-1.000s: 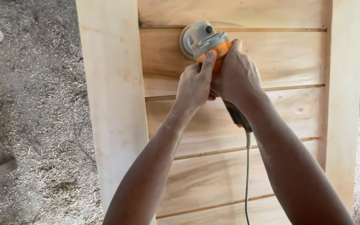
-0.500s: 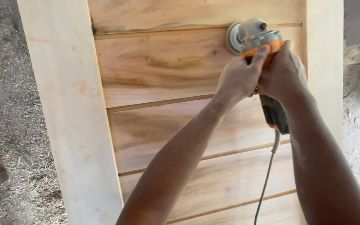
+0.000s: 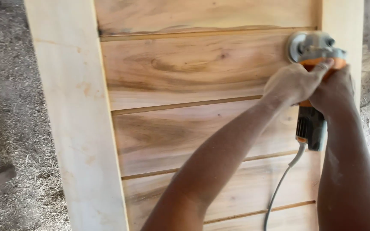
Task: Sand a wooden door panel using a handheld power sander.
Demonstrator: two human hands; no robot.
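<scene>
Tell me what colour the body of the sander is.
Orange, with a grey head, on the sander both hands grip; head view.

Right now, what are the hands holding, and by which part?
Both hold one orange and grey power sander: the left hand wraps its body behind the grey head, the right hand beside it. Its disc meets the wooden panel.

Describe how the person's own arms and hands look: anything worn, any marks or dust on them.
Both forearms are bare, with no sleeves in view. The left hand and the right hand wear no gloves, and no rings or watch show. A pale, powdery dust coats the left hand and wrist, and lighter dusty streaks run down the right forearm. Fingertips are partly hidden, so nails cannot be judged.
</scene>
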